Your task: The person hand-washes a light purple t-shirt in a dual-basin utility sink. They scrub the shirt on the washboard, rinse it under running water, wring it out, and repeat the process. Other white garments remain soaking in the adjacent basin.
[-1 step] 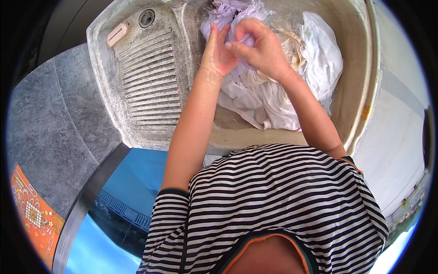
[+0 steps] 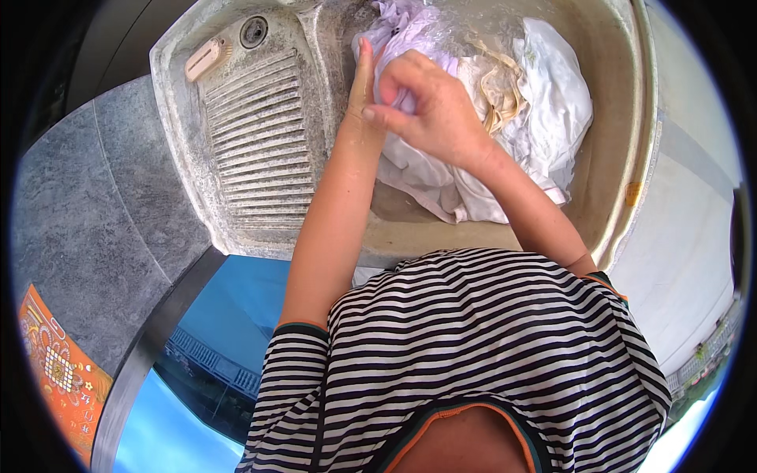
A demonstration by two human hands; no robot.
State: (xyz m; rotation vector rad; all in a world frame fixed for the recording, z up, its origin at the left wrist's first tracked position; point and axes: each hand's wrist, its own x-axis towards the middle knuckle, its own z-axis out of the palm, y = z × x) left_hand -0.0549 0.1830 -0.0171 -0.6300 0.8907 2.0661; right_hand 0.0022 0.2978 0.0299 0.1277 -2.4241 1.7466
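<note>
My left hand (image 2: pixel 364 85) is palm up over the sink, its thumb stretched out and most of its fingers hidden behind my right hand. Bunched in my right hand (image 2: pixel 434 106), which is closed and presses near the left palm and wrist, is part of a wet lavender cloth (image 2: pixel 406 35). More of this cloth spreads beyond both hands into the basin. Beside and below it lie wet white cloths (image 2: pixel 552 87), with a cream cloth with straps (image 2: pixel 498 91) among them.
The stone laundry sink (image 2: pixel 637 158) has a ribbed washboard (image 2: pixel 260 150) on its left, with a drain (image 2: pixel 254 31) and a pale scrubbing brush (image 2: pixel 206 59) at its far end. A grey counter (image 2: pixel 95 189) adjoins it at left, with an orange printed bag (image 2: pixel 67 378) lower down.
My right hand has slid left and toward me with the lavender cloth, over the left palm to the wrist. The cream straps show more, and the white cloths have shifted a little.
</note>
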